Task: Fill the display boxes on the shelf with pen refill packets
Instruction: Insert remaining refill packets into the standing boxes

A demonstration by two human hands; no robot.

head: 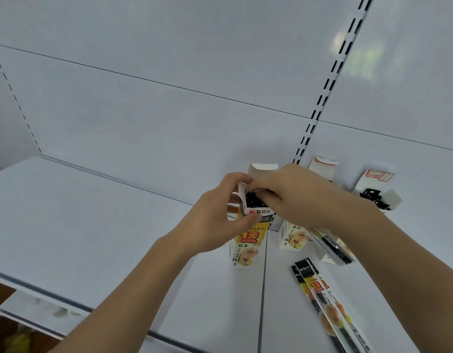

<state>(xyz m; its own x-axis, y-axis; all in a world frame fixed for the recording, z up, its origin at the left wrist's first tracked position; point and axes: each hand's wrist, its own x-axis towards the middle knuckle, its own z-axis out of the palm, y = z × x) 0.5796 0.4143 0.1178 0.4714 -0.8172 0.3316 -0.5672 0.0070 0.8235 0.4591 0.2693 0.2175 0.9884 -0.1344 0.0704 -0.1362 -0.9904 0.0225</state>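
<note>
Left hand (215, 220) grips upright display box (248, 240); right hand (289, 192) fingers pinch refill packets (253, 200) at box top. Loose packets (319, 289) on shelf (93, 225) at 5 o'clock.

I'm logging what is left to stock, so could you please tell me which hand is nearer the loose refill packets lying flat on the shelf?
Right. The right hand is at the box top, up-left of the loose packets; the left hand is further left.
</note>
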